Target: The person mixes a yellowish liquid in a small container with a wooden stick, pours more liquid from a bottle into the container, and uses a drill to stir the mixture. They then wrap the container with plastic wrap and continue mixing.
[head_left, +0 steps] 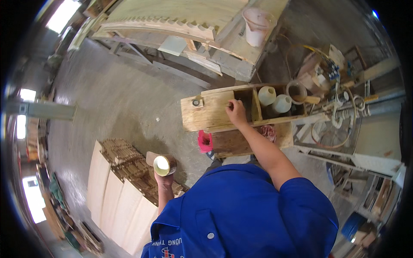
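Observation:
My left hand [165, 181] is wrapped round a cup [172, 161] with pale, whitish contents, held upright low on the left. A flat brownish piece [151, 158] juts out beside the cup; its kind is not clear. Up at the long wooden box, my right hand [236, 114] is closed, with its fingertips at the edge of a light wooden board [208, 111] covering the box's left part. A small dark spot shows at those fingertips, too small to name. On the board's far end lies a small wooden block with a dark ring [196, 102].
Two pale plastic bottles [274, 99] and a round container [297, 91] stand in the box's right compartments. A pink object [205, 141] lies nearby. Stacked wooden panels [116, 189] rise at the left. A workbench [234, 56] bears a stained bucket [257, 26]; hoses [352, 116] hang right.

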Motion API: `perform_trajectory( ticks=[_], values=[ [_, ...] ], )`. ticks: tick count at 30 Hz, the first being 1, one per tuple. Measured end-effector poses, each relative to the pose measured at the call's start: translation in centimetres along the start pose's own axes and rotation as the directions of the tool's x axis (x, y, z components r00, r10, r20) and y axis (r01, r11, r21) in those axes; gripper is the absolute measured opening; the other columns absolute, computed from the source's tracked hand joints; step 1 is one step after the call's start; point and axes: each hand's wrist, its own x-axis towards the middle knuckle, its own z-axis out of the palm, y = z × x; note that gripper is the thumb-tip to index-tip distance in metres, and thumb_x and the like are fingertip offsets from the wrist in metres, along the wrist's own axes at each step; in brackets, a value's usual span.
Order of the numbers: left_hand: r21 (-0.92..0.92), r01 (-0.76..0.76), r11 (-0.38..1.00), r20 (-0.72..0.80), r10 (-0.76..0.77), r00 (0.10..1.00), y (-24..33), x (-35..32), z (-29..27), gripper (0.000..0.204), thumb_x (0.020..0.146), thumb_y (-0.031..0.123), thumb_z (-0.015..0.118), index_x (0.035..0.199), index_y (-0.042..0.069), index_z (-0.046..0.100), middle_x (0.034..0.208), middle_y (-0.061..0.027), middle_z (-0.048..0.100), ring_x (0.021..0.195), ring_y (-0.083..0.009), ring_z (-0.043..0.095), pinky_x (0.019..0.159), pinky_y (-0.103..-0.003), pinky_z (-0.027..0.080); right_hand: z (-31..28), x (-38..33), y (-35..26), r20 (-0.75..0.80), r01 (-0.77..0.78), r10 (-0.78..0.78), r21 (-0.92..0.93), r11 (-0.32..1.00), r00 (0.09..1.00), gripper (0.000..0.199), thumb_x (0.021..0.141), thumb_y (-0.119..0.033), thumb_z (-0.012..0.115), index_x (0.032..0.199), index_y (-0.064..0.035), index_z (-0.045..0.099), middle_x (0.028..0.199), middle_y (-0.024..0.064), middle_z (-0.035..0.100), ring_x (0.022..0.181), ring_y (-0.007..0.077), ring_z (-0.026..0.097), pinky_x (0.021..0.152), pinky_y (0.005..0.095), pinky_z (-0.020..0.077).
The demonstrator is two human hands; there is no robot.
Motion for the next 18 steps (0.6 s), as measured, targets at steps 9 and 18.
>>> perform_trajectory(
  ticks=[9,18],
  values=[
    [0.194,0.158,0.968,0.024,-0.166,0.986,5.6,12.0,2.5,0.037,0.091,0.036,0.042,0.114,0.011,0.054,0.109,-0.0055,0.06,0.103,-0.0234,0.057,0.09,-0.04,0.045,0.9,-0.5,-3.0,0.029,-0.255,0.253,0.16,0.954,0.967,0.026,0.075,-0.01,0.062,0.099,0.0001,0.056,0.094,0.0172,0.053,0.078,0.0322,0.056,0.072,0.037,0.0474],
    [0.375,0.243,0.895,0.066,-0.287,0.956,1.7,15.3,8.6,0.041,0.095,0.037,0.043,0.12,0.005,0.048,0.117,-0.0064,0.055,0.108,-0.0218,0.053,0.092,-0.038,0.043,-3.6,0.8,2.2,0.148,-0.293,0.359,-0.341,0.893,0.922,0.03,0.083,-0.02,0.056,0.105,-0.0002,0.059,0.135,0.0148,0.039,0.101,0.0315,0.055,0.087,0.0401,0.0445]
  ],
)
